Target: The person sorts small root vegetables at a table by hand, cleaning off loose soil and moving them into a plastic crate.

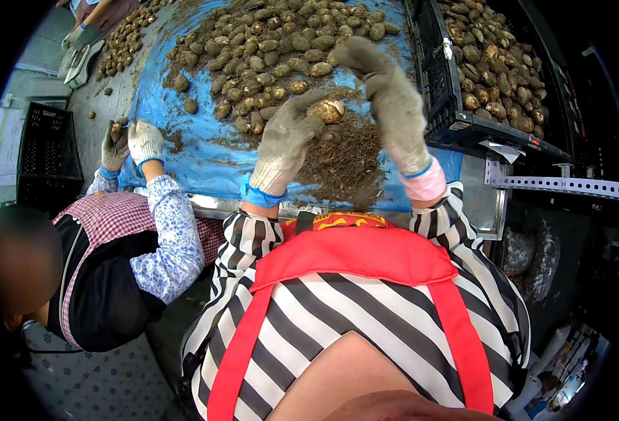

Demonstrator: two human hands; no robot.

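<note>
My left hand (287, 144), in a soiled white knit glove, grips a small brown taro (327, 111) between thumb and fingers. Pale patches show on the taro's skin. My right hand (395, 102), in a dirtier grey-brown glove, is raised between the pile and the crate. Its fingers stretch out toward the far left, and nothing shows in them. Beyond both hands lies a large pile of taro (274, 52) on a blue plastic sheet (204, 165). Loose root fibres and dirt (344, 165) are heaped on the sheet between my wrists.
A black plastic crate (441, 91) full of taro (495, 63) stands at the right. A co-worker's gloved hands (130, 144) handle a taro at the left. An empty black crate (48, 151) lies farther left. Another person's gloved hand (74, 36) shows at the far left.
</note>
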